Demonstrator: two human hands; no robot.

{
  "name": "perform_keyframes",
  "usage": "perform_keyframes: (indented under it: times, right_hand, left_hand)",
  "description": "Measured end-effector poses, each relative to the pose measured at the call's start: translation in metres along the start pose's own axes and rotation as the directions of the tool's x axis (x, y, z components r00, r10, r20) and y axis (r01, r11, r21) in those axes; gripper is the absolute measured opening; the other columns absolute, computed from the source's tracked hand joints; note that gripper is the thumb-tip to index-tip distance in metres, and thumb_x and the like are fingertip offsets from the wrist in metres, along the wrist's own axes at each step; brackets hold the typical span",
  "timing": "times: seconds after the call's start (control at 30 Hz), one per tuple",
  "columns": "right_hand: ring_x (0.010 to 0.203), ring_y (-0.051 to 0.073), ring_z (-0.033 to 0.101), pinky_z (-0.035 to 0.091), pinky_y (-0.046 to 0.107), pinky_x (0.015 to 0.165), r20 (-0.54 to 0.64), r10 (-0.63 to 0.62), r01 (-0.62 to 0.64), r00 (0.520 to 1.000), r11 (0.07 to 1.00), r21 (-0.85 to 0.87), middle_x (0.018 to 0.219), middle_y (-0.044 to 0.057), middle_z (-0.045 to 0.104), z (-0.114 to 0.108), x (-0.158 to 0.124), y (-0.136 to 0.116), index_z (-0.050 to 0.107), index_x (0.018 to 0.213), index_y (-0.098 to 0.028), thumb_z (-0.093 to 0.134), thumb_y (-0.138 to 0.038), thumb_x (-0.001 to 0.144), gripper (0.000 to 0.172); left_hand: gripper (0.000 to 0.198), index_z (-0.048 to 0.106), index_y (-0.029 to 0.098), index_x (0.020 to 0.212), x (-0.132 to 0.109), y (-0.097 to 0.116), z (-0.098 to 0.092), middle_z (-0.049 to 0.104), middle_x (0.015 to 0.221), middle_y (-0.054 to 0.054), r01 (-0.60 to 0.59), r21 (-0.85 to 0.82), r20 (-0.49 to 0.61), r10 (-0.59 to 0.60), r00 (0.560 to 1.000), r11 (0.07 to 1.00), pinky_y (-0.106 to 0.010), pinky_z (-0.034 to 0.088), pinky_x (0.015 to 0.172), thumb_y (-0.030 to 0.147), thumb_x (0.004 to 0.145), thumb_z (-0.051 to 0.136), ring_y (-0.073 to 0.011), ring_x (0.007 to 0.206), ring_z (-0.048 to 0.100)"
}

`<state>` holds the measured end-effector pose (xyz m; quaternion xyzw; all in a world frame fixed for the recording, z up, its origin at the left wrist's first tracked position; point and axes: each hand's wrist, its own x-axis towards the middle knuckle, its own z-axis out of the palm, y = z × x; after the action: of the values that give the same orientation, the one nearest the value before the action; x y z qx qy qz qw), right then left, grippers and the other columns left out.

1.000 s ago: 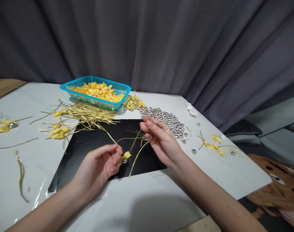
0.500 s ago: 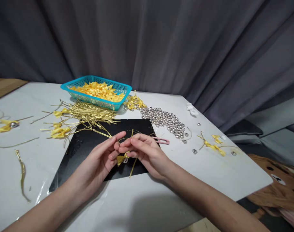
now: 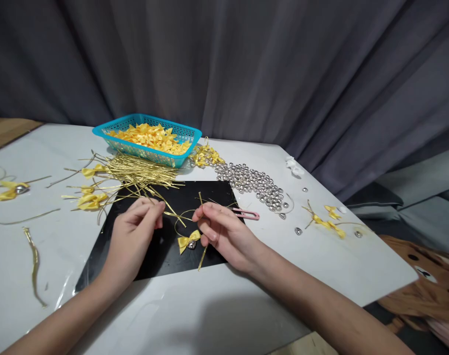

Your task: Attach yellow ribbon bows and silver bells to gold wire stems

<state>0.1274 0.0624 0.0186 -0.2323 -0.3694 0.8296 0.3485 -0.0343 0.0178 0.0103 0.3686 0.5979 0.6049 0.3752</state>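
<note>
Over the black board [image 3: 161,256], my right hand [image 3: 227,231] pinches a thin gold cord between thumb and fingertips. Just left of it, a looped strand of the cord [image 3: 177,227] leads down to a yellow ribbon bow [image 3: 187,242] with a silver heart bead [image 3: 191,244] at its middle. My left hand [image 3: 133,234] is closed, thumb against bent fingers, and a gold strand stretches from its fingertips toward my right hand. Its fingertips partly cover what they grip. A gold tie [image 3: 202,257] sticks out below my right hand.
Behind the board stands a blue basket [image 3: 143,150] of yellow bows, with a pile of gold ties [image 3: 143,171] before it. Silver heart beads [image 3: 250,182] lie scattered to the right, near a pink clip-like tool [image 3: 246,214]. Finished-looking bows [image 3: 93,201] lie at left.
My hands were close together over the bow; my left hand has drawn away to the left and closed. The bow now shows fully between them, while my right hand has barely moved.
</note>
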Motion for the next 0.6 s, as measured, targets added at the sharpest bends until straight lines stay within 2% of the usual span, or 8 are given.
perform_keyframes:
  times: [0.1,0.17,0.23,0.3,0.43,0.6]
  right_hand:
    - [0.046,0.002,0.032,0.046,0.015,0.047,-0.019,0.032,-0.032,0.999,0.999,0.007,0.08,-0.001,0.06,0.0,0.0,-0.001,0.064,0.075,-0.015,0.07,-0.028,0.075,0.014]
    - [0.046,0.002,0.031,0.044,0.015,0.046,-0.019,0.045,-0.044,0.999,0.999,0.013,0.081,-0.001,0.059,0.0,0.0,0.0,0.064,0.075,-0.015,0.069,-0.028,0.075,0.014]
    - [0.046,0.003,0.03,0.042,0.015,0.045,-0.015,0.053,-0.053,0.998,0.998,0.023,0.081,-0.001,0.059,-0.001,0.0,0.0,0.064,0.075,-0.015,0.069,-0.029,0.075,0.015]
    - [0.046,0.003,0.029,0.042,0.015,0.044,-0.014,0.057,-0.057,0.998,0.998,0.031,0.08,-0.001,0.059,-0.001,0.001,-0.001,0.064,0.075,-0.015,0.069,-0.03,0.075,0.015]
    - [0.045,0.003,0.029,0.041,0.015,0.044,-0.025,0.048,-0.047,0.999,0.998,0.039,0.078,-0.001,0.059,-0.002,0.002,-0.003,0.064,0.075,-0.016,0.068,-0.029,0.076,0.014]
    - [0.046,0.002,0.033,0.041,0.015,0.045,-0.023,0.017,-0.016,1.0,0.998,0.067,0.077,-0.001,0.059,-0.004,0.003,-0.005,0.065,0.076,-0.015,0.073,-0.03,0.074,0.017]
  left_hand:
    - [0.039,0.043,0.016,0.04,0.0,0.01,0.003,0.048,0.059,0.002,0.176,-0.192,0.06,-0.168,0.984,0.965,-0.019,0.027,0.037,0.021,0.076,0.058,-0.0064,0.044,0.031]
    - [0.039,0.04,0.016,0.039,-0.002,0.017,0.006,0.053,0.06,0.002,0.347,-0.371,0.128,-0.323,0.938,0.861,-0.016,0.027,0.033,0.015,0.076,0.053,-0.0036,0.04,0.028]
    - [0.04,0.042,0.015,0.039,-0.003,0.02,0.009,0.055,0.058,0.002,0.458,-0.49,0.188,-0.423,0.886,0.742,-0.013,0.031,0.033,0.012,0.078,0.051,-0.0023,0.037,0.031]
    - [0.036,0.053,0.015,0.044,-0.004,0.021,0.009,0.058,0.058,0.002,0.471,-0.507,0.194,-0.437,0.878,0.722,-0.011,0.039,0.037,0.013,0.08,0.054,-0.0029,0.04,0.041]
    - [0.009,0.072,0.015,0.073,-0.003,0.015,0.009,0.071,0.074,-0.003,0.421,-0.451,0.184,-0.379,0.907,0.787,-0.011,0.051,0.048,0.012,0.076,0.065,-0.0077,0.059,0.062]
    - [0.033,0.072,0.02,0.1,-0.003,0.013,0.008,0.073,0.079,-0.001,0.431,-0.473,0.191,-0.387,0.902,0.769,-0.009,0.052,0.047,-0.002,0.079,0.059,-0.0051,0.055,0.063]
